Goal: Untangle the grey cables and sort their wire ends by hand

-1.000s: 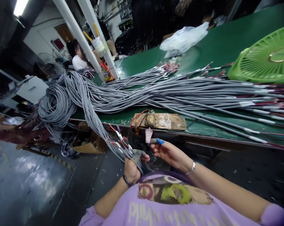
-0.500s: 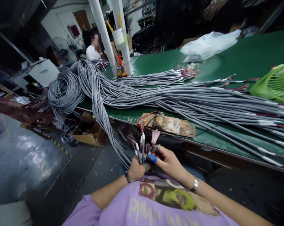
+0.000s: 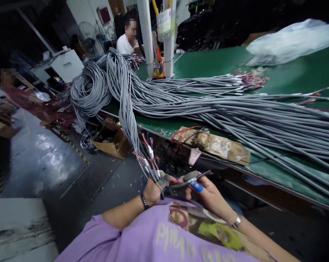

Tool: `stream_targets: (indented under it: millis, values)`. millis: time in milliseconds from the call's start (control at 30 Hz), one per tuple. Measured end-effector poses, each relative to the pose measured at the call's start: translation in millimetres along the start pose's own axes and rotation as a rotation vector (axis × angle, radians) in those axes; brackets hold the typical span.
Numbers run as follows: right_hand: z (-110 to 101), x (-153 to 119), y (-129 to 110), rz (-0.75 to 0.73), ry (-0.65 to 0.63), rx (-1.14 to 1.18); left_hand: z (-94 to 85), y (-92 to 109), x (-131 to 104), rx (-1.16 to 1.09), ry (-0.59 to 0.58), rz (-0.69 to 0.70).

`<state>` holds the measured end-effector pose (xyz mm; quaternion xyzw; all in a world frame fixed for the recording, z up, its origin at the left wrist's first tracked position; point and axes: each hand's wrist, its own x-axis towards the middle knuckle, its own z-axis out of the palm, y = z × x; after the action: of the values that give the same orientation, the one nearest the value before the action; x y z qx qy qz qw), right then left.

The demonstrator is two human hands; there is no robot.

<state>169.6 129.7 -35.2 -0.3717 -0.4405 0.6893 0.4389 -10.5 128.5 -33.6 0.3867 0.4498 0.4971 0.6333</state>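
My left hand [image 3: 152, 190] is closed round a bunch of grey cables [image 3: 150, 168], whose white-wrapped ends and coloured wires stick up above the fist. Between finger and thumb, my right hand [image 3: 209, 196] pinches a single grey cable [image 3: 192, 179]. Its white wrap and thin coloured wires point off to the right. Grey covers sit on some fingers of both hands, and a blue cover [image 3: 196, 186] is on my right thumb. From the bench a thick hank of grey cables [image 3: 126, 112] hangs down toward my left fist.
Long grey cables [image 3: 235, 112] lie across the green bench [image 3: 216, 60]. A taped wooden board [image 3: 219, 145] sits on its near edge. Further off are a coil of cable [image 3: 89, 85], a plastic bag [image 3: 292, 40], a white post [image 3: 168, 54] and a seated person [image 3: 125, 43]. A cardboard box [image 3: 112, 140] stands below.
My right hand has moved right, away from my left fist, with one cable drawn out sideways. The bunch in my left hand now leans left. The whole view has shifted a little.
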Motion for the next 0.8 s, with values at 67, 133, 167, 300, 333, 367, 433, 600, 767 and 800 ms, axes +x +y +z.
stream_targets:
  millis: [67,133,167,300,333,367,433,600,767,800]
  values:
    - [-1.7,1.3,1.3,0.003,-0.016,-0.007,-5.3,7.8,-2.7,-0.014,-0.035,-0.052]
    - [-3.5,3.3,4.4,-0.001,-0.004,-0.026,-9.1,15.6,-3.3,-0.038,-0.02,-0.064]
    - [-4.2,4.5,6.6,0.002,0.001,-0.027,-9.6,18.7,-2.3,-0.054,0.003,-0.053]
    - [-2.7,8.3,13.1,0.053,-0.006,0.004,-0.5,21.0,7.6,-0.004,0.042,-0.003]
    - [-1.4,8.8,13.4,0.062,-0.012,0.011,3.9,19.2,10.5,0.036,0.022,-0.01]
    - [0.1,9.1,13.3,0.067,-0.019,0.016,8.6,17.0,13.3,0.073,-0.003,-0.023]
    - [2.6,9.2,12.7,0.068,-0.038,0.035,17.8,12.3,17.5,0.123,-0.068,-0.049]
    - [1.0,8.6,16.4,0.104,-0.075,0.056,32.0,9.2,20.4,0.141,-0.139,-0.091]
    - [-8.9,9.0,11.6,0.171,-0.029,0.012,29.9,8.3,21.3,0.192,-0.078,-0.052]
    - [-10.4,9.0,7.7,0.153,0.035,-0.008,28.4,7.6,21.8,0.219,-0.059,-0.033]
